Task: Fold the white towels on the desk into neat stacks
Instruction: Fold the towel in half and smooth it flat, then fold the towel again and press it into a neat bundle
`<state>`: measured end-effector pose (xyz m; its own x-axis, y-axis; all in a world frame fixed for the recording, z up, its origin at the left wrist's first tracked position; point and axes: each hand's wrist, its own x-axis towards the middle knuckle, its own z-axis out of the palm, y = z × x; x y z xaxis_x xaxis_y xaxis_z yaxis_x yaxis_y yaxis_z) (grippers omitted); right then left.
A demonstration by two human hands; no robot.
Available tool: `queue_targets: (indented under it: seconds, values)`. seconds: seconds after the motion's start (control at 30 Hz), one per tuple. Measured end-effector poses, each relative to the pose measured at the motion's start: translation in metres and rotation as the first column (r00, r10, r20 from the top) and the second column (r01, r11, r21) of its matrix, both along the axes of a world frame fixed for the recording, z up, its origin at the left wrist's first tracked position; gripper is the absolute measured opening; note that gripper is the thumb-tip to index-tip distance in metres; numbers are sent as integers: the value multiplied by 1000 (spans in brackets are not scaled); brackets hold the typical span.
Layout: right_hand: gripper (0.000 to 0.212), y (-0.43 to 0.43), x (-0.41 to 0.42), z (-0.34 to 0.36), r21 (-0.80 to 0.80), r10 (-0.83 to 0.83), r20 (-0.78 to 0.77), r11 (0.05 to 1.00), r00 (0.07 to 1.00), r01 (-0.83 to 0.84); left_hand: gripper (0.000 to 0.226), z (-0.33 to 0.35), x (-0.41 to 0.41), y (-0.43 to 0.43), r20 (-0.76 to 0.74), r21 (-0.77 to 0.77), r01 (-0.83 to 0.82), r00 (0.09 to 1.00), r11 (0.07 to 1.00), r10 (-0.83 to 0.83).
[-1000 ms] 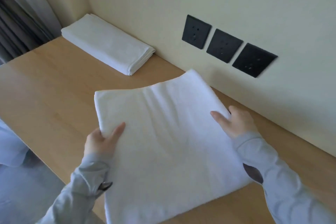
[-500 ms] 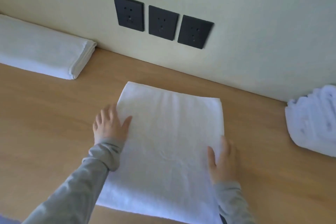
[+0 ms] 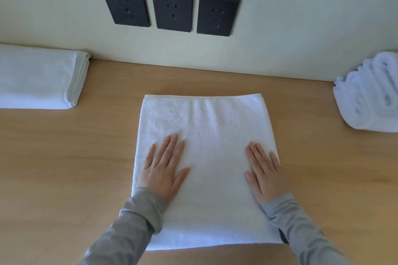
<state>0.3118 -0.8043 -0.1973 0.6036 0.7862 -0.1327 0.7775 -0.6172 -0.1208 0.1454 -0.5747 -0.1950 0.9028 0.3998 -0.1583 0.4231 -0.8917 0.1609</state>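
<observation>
A folded white towel (image 3: 204, 157) lies flat on the light wooden desk (image 3: 64, 168), just below three black wall sockets (image 3: 171, 9) on the cream wall (image 3: 301, 17). The left hand (image 3: 164, 170) and right hand (image 3: 263, 171) press on it with straight fingers, gripping nothing. Left of the sockets a folded towel stack (image 3: 41, 77) sits against the wall; right of them lies a bundled towel heap (image 3: 372, 94).

left hand (image 3: 164, 171) and right hand (image 3: 263, 173) flat on folded towel (image 3: 206, 127), wooden desk (image 3: 64, 157)

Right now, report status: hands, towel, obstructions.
Left hand, right hand open, pressing folded white terry towel. Towel flat on wooden desk. Folded white stack far left, rumpled white pile far right, both apart.
</observation>
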Motion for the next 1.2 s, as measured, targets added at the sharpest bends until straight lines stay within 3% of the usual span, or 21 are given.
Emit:
queue_targets:
  seconds: [0.17,0.23,0.33,0.5,0.6,0.77,0.9,1.03,1.1,1.2]
  values:
    - [60,-8,-15,16,37,42,-44,998,998,-41,74,18,-16,-12,-35,-29,108,993,994,-109]
    - [63,-25,-31,18,59,175,-70,983,982,-171,72,23,-37,-25,-23,-70,198,979,978,-200]
    - [74,-58,-50,17,-42,350,-54,935,935,-353,77,21,-73,-31,-42,-104,296,953,949,-302]
    - [98,-88,-36,18,-100,418,-34,902,908,-419,105,14,-101,-15,-73,-96,435,894,895,-442]
    - [101,-89,-31,16,-82,447,-36,890,894,-449,107,19,-105,-6,-112,-97,467,872,879,-476]
    - [92,-93,-27,18,5,452,-32,892,891,-452,96,29,-106,1,43,-57,460,888,886,-458]
    - [87,-90,-28,35,101,439,-44,896,897,-433,67,47,-104,5,211,-126,404,903,906,-373]
    - [69,-92,-19,78,387,312,-127,890,942,-242,56,86,-97,17,187,-400,160,978,902,-91]
    - [68,-90,-9,100,482,233,-241,871,942,-92,51,102,-93,30,71,-609,-30,993,793,92]
    - [62,-71,13,124,558,146,-430,819,891,135,55,120,-78,63,64,-767,-97,972,634,227]
